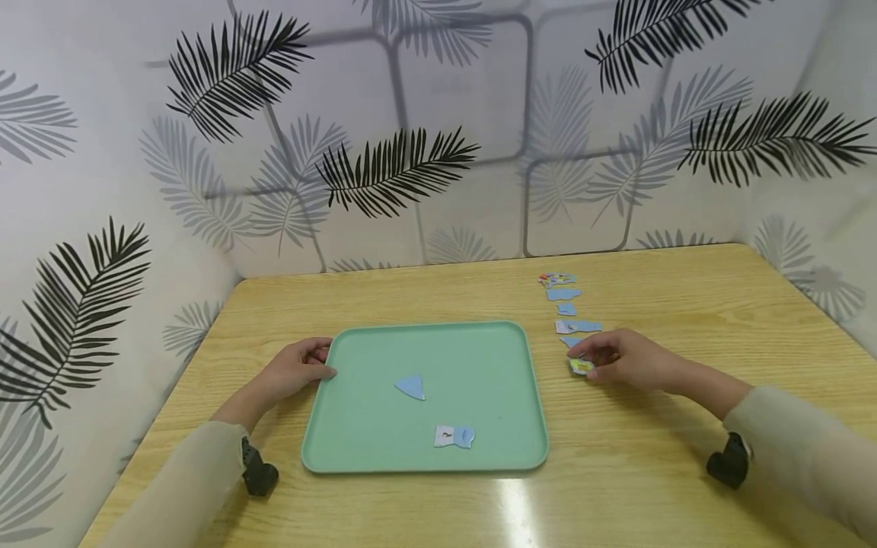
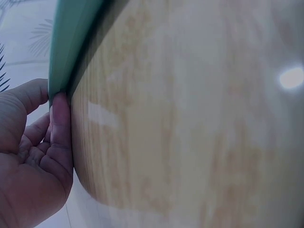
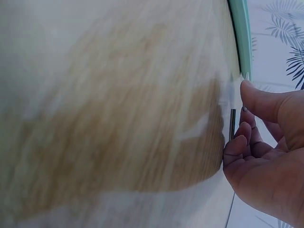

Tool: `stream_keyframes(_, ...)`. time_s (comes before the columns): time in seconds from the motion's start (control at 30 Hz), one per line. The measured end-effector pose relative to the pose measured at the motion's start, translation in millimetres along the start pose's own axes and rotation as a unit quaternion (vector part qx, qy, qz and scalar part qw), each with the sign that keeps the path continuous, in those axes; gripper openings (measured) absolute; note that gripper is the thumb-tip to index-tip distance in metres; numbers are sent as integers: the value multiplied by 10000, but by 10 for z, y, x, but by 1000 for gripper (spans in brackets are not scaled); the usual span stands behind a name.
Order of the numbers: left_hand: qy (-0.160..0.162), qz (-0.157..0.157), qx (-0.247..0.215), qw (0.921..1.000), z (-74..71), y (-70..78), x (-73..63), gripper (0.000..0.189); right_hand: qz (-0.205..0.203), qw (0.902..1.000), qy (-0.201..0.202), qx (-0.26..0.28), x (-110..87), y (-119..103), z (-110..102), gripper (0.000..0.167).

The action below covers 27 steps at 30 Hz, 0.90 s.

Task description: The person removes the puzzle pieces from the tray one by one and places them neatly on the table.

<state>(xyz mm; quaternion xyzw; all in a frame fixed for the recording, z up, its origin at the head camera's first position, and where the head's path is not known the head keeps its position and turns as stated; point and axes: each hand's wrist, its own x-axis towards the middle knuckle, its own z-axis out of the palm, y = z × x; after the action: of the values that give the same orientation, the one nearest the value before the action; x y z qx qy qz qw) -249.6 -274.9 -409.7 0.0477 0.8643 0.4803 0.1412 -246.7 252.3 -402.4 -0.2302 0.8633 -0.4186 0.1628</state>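
Note:
A mint-green tray (image 1: pixel 488 365) lies on the wooden table, and my left hand (image 1: pixel 299 369) grips its left rim between thumb and fingers. In the left wrist view the thumb and a fingertip of that hand (image 2: pixel 38 147) meet at the tray's edge (image 2: pixel 71 42). To the right of the tray, my right hand (image 1: pixel 626 359) pinches a small puzzle piece (image 1: pixel 581 367) with a yellow patch. The right wrist view shows this piece (image 3: pixel 244 95) edge-on at the thumb tip. On the tray lie a blue triangular piece (image 1: pixel 412 387) and a white-and-blue piece (image 1: pixel 463 437).
Beyond my right hand, more pieces form a column: a partly covered blue one (image 1: pixel 574 342), a long white-and-blue one (image 1: pixel 578 326), a small blue one (image 1: pixel 566 309), a wavy blue one (image 1: pixel 563 294) and a multicoloured one (image 1: pixel 556 279). A leaf-patterned wall (image 1: pixel 473 205) stands behind the table (image 1: pixel 384 293).

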Motion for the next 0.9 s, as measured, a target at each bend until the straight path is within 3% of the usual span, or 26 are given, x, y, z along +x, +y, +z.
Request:
stream_keyframes(0.37, -29, 29, -12, 10000, 9, 19, -7, 56, 11, 9997, -97, 230, -17, 23, 2, 33)
stream_keyframes(0.9, 10, -33, 78, 10000, 6, -15, 12, 57, 12, 10000, -45, 45, -2, 48, 33, 31)
